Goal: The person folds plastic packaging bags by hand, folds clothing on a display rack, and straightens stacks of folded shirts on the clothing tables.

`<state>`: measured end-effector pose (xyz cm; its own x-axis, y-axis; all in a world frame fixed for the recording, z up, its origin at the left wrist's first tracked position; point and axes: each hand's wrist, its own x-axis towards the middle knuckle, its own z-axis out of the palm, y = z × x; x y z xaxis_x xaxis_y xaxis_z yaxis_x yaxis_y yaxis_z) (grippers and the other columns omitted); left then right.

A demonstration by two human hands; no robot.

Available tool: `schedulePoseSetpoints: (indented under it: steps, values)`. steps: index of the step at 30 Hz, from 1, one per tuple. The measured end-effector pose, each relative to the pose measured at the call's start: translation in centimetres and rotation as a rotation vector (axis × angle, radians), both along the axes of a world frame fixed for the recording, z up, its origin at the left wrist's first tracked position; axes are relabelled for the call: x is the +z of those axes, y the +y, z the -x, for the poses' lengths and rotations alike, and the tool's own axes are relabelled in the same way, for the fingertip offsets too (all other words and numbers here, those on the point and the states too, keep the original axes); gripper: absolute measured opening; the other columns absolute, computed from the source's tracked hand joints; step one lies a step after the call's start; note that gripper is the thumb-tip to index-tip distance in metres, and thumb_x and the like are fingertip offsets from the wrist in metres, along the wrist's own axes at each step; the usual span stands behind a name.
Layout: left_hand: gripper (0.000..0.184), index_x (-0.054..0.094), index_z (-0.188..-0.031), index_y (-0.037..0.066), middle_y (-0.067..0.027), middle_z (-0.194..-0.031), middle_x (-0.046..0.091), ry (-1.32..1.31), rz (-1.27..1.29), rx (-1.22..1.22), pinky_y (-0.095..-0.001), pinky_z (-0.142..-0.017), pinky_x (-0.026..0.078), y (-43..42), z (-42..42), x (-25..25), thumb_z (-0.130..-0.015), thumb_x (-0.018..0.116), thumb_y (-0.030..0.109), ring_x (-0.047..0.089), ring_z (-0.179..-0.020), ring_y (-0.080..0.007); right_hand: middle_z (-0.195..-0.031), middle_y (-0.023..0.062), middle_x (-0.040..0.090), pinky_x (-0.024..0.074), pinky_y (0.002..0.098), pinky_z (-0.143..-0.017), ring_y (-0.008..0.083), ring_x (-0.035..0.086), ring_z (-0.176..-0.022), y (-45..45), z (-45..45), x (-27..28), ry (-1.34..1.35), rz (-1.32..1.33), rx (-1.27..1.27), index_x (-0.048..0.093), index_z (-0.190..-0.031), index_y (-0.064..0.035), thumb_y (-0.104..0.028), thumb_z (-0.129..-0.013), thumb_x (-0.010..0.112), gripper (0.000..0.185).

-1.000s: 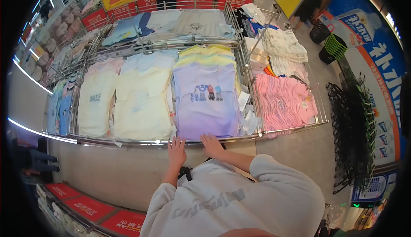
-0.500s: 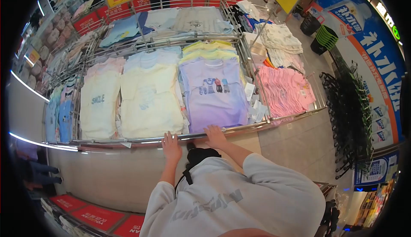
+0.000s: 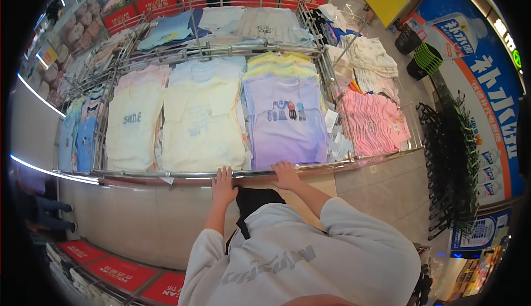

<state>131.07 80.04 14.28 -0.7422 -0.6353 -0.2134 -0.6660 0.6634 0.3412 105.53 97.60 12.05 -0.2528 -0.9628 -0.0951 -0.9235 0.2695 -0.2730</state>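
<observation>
My left hand (image 3: 224,187) rests on the metal front rail (image 3: 188,177) of a clothing display, its fingers stretched out and slightly apart. Farther right, my right hand (image 3: 286,175) lies on the same rail with its fingers extended; neither hand holds anything. Just beyond the right hand is a folded purple T-shirt (image 3: 287,137) with printed figures on its front. A cream T-shirt (image 3: 202,145) lies past the left hand, and beside it is another cream T-shirt with a "SMILE" print (image 3: 131,140).
Pink striped garments (image 3: 376,123) fill the right end of the display. Behind the front row, a rail divides off more folded shirts (image 3: 271,26). Black shopping trolleys (image 3: 451,167) and green-rimmed baskets (image 3: 425,61) stand to the right. At lower left, red signs (image 3: 119,273) line another display.
The camera view has shifted, so the display sits slightly farther right in the picture. Both hands stay on the rail, and the shirts lie as before.
</observation>
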Motion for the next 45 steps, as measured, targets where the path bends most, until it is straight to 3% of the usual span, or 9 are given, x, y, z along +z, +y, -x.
schedulePoseSetpoints:
  steps: [45]
  values:
    - [0.103,0.02,-0.159,0.011,-0.0172,-0.164,0.022,-0.01,-0.08,-0.048,-0.0628,-0.117,0.026,-1.0,0.0,-0.8,-0.077,0.077,0.033,0.016,-0.153,-0.0384,-0.132,0.0145,0.055,0.0348,0.0499,-0.107,0.0342,0.045,-0.13,-0.4,0.2,0.5,-0.05,-0.035,-0.027,0.054,-0.134,-0.0094,-0.043,-0.073,0.078,0.073]
